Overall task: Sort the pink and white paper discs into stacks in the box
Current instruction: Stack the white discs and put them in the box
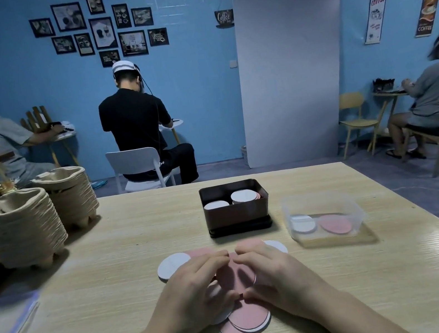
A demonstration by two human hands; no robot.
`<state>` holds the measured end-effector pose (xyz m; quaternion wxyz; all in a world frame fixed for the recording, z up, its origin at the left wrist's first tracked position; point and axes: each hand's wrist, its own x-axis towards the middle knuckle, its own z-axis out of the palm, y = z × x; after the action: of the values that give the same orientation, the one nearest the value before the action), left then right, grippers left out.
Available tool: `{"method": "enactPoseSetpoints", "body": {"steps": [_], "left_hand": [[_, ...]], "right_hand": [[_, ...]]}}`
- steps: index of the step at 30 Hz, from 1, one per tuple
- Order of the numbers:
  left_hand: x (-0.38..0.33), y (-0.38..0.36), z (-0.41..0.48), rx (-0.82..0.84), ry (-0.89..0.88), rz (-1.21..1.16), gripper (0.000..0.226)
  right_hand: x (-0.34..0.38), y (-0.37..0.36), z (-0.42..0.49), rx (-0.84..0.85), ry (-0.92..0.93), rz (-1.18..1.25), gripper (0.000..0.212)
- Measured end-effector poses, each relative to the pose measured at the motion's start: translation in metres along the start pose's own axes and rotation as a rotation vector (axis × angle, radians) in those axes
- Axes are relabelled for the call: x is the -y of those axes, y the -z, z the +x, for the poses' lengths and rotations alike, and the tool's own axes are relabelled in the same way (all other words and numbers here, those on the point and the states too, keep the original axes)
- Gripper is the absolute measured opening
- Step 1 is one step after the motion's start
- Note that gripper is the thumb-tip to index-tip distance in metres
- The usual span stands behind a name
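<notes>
The desk carries everything within arm's reach. At its left edge stand two tall stacks of pulp trays, set well apart from the work, likely so they stay out of the way. Straight ahead sits the brown box, open side up and near enough to drop discs in. It already holds two short stacks, both white on top. Just to its right a clear tub holds a white disc and a pink one, side by side.

Nearest, the left hand and right hand curve over a loose heap of discs, fingertips nearly meeting at the far side and thumbs at the near side, probably to herd the heap together. I cannot tell whether they pinch a disc or only press on it. A white disc pokes out on the left, and pink ones fan out towards the person. Most of the sorting looks still to come.
</notes>
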<state>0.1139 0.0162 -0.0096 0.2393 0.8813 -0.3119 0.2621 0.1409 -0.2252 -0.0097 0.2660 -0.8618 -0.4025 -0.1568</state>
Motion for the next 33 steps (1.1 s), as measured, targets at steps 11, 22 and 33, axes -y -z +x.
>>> {"method": "enactPoseSetpoints", "body": {"steps": [11, 22, 33], "left_hand": [[0.0, 0.0, -0.002, -0.032, 0.034, 0.0, 0.048], [0.001, -0.002, -0.003, -0.02, 0.017, 0.021, 0.036], [-0.003, 0.019, -0.005, -0.035, 0.135, -0.073, 0.029]], "right_hand": [[0.0, 0.001, -0.008, -0.123, -0.006, 0.01, 0.042], [0.0, -0.003, -0.006, -0.049, -0.001, -0.012, 0.046], [0.009, 0.0, 0.003, -0.105, -0.16, 0.009, 0.053]]}}
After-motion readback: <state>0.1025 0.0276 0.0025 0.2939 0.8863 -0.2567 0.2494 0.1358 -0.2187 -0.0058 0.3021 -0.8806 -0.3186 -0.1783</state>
